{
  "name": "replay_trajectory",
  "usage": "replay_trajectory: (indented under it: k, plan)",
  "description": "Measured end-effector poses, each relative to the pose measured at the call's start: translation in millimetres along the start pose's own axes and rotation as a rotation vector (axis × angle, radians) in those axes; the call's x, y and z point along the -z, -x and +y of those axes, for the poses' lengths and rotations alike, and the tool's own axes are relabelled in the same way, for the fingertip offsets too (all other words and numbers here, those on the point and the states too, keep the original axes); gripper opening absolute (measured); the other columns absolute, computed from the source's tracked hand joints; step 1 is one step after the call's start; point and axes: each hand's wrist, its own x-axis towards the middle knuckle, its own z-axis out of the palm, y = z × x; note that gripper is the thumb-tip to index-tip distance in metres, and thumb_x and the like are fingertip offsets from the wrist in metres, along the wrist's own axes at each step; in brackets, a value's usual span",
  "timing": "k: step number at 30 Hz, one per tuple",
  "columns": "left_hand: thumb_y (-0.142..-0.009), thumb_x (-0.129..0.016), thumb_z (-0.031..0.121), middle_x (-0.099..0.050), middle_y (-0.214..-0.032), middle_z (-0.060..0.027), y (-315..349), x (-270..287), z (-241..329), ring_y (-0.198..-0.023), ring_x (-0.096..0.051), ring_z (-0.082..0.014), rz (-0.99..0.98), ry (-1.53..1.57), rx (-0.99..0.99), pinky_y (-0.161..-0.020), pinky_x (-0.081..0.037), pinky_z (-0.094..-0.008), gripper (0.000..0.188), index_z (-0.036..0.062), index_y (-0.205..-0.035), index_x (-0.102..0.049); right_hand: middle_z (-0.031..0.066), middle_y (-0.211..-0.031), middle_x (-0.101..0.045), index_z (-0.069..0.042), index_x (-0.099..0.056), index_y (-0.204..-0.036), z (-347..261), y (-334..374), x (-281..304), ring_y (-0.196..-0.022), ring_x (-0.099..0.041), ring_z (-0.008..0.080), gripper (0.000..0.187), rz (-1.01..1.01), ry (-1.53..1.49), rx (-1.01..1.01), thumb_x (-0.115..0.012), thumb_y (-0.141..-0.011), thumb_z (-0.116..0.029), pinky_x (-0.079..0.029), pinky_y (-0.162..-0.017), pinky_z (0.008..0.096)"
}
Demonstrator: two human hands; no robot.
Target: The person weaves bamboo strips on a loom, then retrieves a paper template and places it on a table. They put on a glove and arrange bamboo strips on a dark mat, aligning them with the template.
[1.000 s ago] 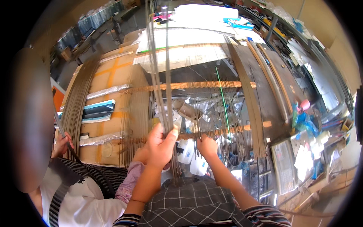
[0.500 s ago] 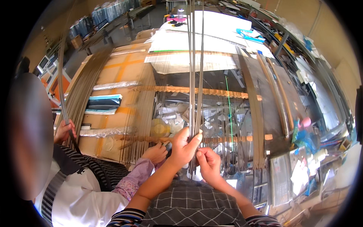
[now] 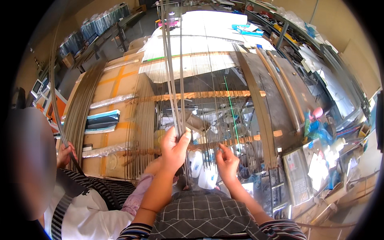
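My left hand (image 3: 175, 148) is closed, thumb up, around a small bundle of long thin dark strips (image 3: 171, 76) that stands up and away from me. To its right, my right hand (image 3: 228, 162) is pinched at the near ends of a row of similar thin strips (image 3: 208, 120), apparently on one of them; the fine strip is hard to make out. These strips lie side by side across two wavy-edged wooden bars, the far bar (image 3: 204, 95) and the near bar (image 3: 256, 138). A green strip (image 3: 232, 106) lies among them.
At my left a person's hand (image 3: 66, 155) grips a long bent strip; their pink sleeve (image 3: 140, 188) reaches behind my left forearm. Dense strip bundles (image 3: 82, 116) lie on cardboard (image 3: 107, 138). White bottles (image 3: 208, 178) and clutter show below the bars. Shelving stands right.
My left hand has moved left with its bundle. My right hand has parted from it, moving slightly up and right to the row of strips. The view has shifted.
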Motion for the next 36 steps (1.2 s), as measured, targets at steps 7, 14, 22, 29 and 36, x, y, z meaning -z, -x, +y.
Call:
replay_trajectory:
  k: [7,14,22,29,36]
  plan:
    - [-0.090,-0.054,0.005,-0.049,-0.073,0.0054,-1.7,0.3,13.8,-0.062,-0.038,-0.0008,0.075,-0.007,-0.066,-0.054,-0.031,-0.0185,0.005,0.0007,-0.094,-0.056,0.0140,-0.056,-0.057,-0.001,-0.067,-0.101,37.0,0.5,-9.7,-0.045,-0.056,0.0206,0.024,-0.054,0.143,-0.044,-0.061,-0.080,-0.012,-0.045,-0.048,0.0324]
    - [-0.089,-0.055,0.003,-0.048,-0.072,0.0050,6.0,8.8,19.1,-0.061,-0.037,-0.0013,0.083,-0.025,-0.029,-0.054,-0.031,-0.0186,0.004,0.0008,-0.091,-0.055,0.0163,-0.062,-0.061,-0.002,-0.067,-0.100,45.4,3.5,-20.3,-0.055,-0.061,0.0291,0.025,-0.106,0.214,-0.086,-0.060,-0.081,-0.015,-0.049,-0.055,0.0372]
    - [-0.089,-0.054,0.003,-0.050,-0.074,0.0045,11.8,10.7,25.1,-0.063,-0.039,-0.0013,0.074,0.000,0.030,-0.056,-0.033,-0.0183,0.003,0.0009,-0.091,-0.055,0.0140,-0.058,-0.057,-0.003,-0.067,-0.097,57.1,5.9,-30.7,-0.050,-0.058,0.0252,0.022,-0.051,0.217,-0.015,-0.061,-0.079,-0.014,-0.046,-0.052,0.0346]
    - [-0.089,-0.055,0.004,-0.049,-0.074,0.0051,12.9,15.6,21.3,-0.063,-0.039,-0.0013,0.064,-0.038,0.021,-0.056,-0.032,-0.0183,0.003,0.0011,-0.090,-0.055,0.0149,-0.060,-0.059,-0.003,-0.067,-0.096,67.2,8.0,-37.9,-0.053,-0.060,0.0273,0.022,-0.051,0.224,-0.026,-0.061,-0.079,-0.016,-0.047,-0.053,0.0353]
    - [-0.089,-0.055,0.005,-0.049,-0.073,0.0050,12.7,18.0,21.8,-0.063,-0.039,-0.0017,0.060,-0.010,0.039,-0.055,-0.032,-0.0191,0.004,0.0009,-0.090,-0.055,0.0162,-0.063,-0.061,-0.003,-0.067,-0.097,66.2,6.3,-41.5,-0.057,-0.062,0.0304,0.024,-0.099,0.284,-0.066,-0.059,-0.079,-0.018,-0.048,-0.056,0.0377]
